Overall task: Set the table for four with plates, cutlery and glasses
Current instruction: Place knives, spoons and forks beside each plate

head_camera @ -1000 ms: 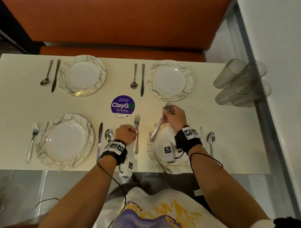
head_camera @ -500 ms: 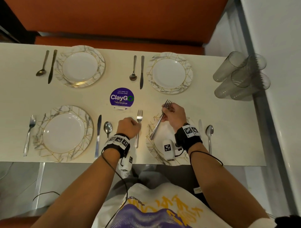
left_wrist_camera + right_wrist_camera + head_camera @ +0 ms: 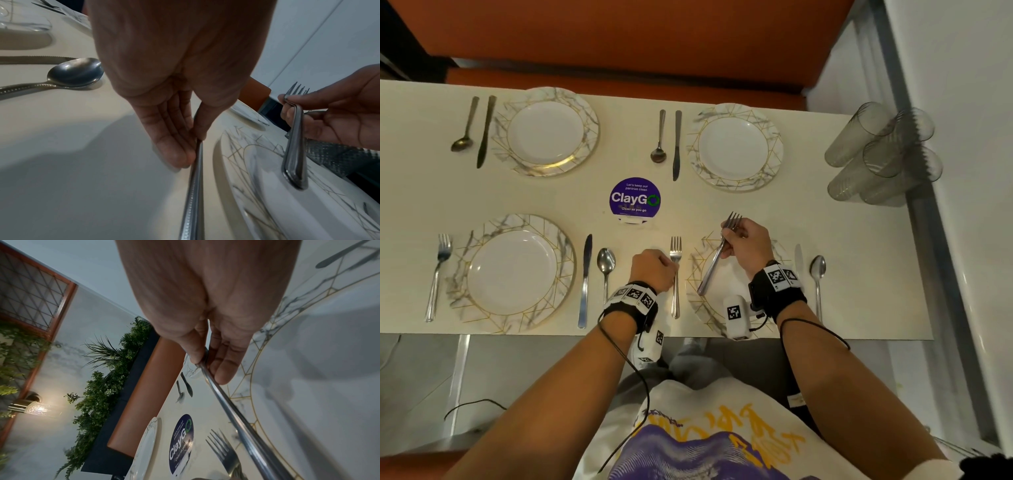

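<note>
Nearly set: plates and most cutlery down, forks and glasses pending.
Left hand (image 3: 653, 269) pinches the fork (image 3: 675, 274) lying at 9 o'clock of the near right plate (image 3: 697, 274); right hand (image 3: 748, 245) grips spare forks (image 3: 717, 255), number unclear. Far places lack forks; glasses (image 3: 876, 154) wait stacked at 2 o'clock.

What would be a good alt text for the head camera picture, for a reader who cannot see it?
Seen from above, a person's left hand sets a fork on a white table beside a near plate, while the right hand holds forks above it. Four plates have cutlery; the glasses stand together at the right.
</note>
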Action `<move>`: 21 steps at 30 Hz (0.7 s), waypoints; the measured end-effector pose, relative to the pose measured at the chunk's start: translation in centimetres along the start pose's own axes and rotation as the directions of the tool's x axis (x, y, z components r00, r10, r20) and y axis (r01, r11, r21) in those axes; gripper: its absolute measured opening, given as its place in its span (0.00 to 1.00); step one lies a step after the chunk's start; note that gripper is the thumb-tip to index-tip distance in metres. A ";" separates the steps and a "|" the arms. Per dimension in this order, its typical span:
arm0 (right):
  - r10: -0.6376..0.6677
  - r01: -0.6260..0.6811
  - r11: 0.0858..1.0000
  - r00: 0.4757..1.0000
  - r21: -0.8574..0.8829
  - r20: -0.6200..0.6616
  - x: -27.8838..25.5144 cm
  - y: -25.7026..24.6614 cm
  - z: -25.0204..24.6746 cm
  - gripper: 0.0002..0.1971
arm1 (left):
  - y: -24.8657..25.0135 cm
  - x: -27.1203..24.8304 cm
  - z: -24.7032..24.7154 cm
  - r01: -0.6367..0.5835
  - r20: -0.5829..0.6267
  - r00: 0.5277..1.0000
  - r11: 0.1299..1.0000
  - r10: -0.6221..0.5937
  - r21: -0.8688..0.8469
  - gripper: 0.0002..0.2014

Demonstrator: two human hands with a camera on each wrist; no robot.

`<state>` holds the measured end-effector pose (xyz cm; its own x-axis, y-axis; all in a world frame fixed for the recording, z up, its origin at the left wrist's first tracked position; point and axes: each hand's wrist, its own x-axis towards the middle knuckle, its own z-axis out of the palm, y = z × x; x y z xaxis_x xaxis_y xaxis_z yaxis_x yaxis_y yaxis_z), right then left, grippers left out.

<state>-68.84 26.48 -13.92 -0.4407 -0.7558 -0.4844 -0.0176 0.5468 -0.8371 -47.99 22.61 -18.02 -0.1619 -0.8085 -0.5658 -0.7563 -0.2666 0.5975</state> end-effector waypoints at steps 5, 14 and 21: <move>-0.010 0.010 1.000 1.000 -0.004 0.003 -0.1 0.0 -0.1 0.06 | 0.2 -0.5 -0.2 0.025 0.016 1.000 0.999 -0.025 -0.021 0.10; -0.001 0.001 1.000 1.000 -0.023 0.010 -0.3 -0.3 0.1 0.07 | 0.0 -0.6 -0.3 0.036 0.037 0.999 0.999 -0.034 -0.039 0.11; 0.000 0.000 1.000 1.000 0.003 0.012 -0.6 -1.7 0.5 0.05 | 2.0 -2.0 -1.9 -0.137 -0.050 0.990 0.987 0.133 -0.078 0.10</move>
<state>-68.04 25.86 -12.36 -0.4299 -0.7598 -0.4877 -0.0152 0.5462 -0.8375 -47.98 22.67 -14.58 -0.2295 -0.8621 -0.4518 -0.6749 -0.1935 0.7121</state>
